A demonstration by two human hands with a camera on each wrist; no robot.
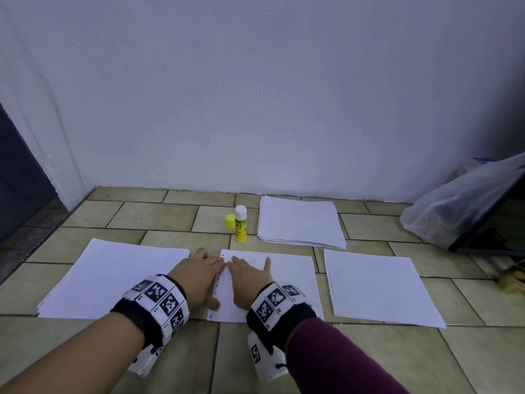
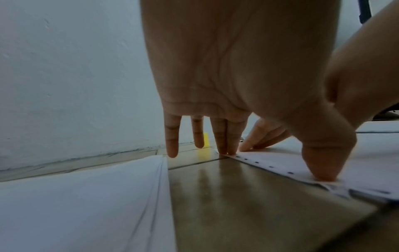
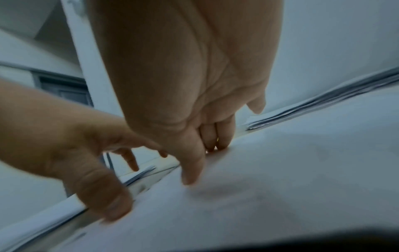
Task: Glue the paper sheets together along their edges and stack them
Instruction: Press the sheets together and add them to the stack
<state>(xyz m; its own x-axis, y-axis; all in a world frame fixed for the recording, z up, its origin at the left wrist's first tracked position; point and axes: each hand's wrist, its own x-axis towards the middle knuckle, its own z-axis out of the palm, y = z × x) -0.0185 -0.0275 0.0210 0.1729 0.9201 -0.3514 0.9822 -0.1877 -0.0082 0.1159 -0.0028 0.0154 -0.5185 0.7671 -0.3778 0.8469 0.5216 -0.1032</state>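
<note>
1. Head view: my left hand (image 1: 199, 275) and right hand (image 1: 247, 280) press with flat, straight fingers on the punched left edge of the middle sheet (image 1: 284, 282), which lies on the floor (image 1: 369, 362).
2. I judge the paper light, floppy and easy to slide; it is best held at the edge.
3. Whether there is glue under the edge, I cannot see.

The label (image 1: 240, 226) on the glue stick (image 1: 240, 223) was too small to read. At three o'clock, a plastic bag (image 1: 460, 206) and the dark panel (image 1: 494, 231) under it ran off the head view's edge; the bag's contents could not be made out. The left hand (image 1: 196, 275) and right hand (image 1: 247, 280) hid part of the middle sheet (image 1: 284, 282), punched edge included. At six o'clock in the right wrist view, a dark blurred band (image 3: 323, 242) covered the bottom edge.
</note>
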